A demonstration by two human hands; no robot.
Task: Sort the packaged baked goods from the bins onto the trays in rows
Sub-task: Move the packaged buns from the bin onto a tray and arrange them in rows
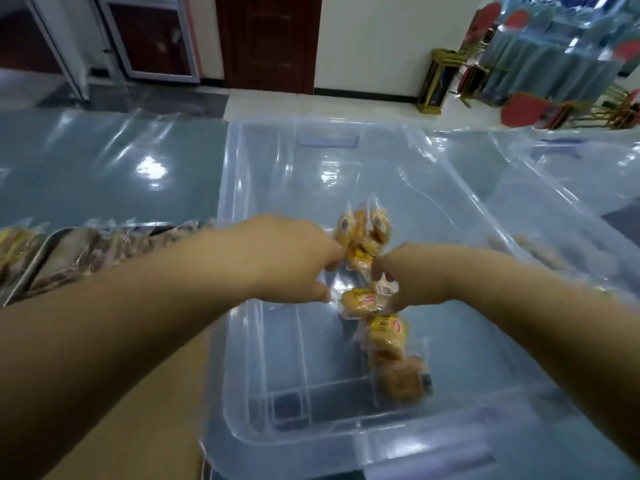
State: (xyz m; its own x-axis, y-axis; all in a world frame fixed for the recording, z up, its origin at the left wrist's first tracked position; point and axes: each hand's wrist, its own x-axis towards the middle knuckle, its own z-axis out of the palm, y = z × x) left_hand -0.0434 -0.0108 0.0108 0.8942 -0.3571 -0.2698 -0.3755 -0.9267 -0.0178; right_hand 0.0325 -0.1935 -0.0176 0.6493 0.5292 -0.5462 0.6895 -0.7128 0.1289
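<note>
Clear plastic bins: 2; second cut off at right.
Golden-brown baked goods in clear wrappers, centre bin: approx. 7; blur bars an exact count.
Metal tray at left: 1 sure; its packets uncountable.
Bare hands: 2, left hand, right hand.
Red-backed chairs: at least 4.

Glossy teal table, clear bin, metal tray

banquet hall, stacked red chairs, skirted tables, wooden door
</note>
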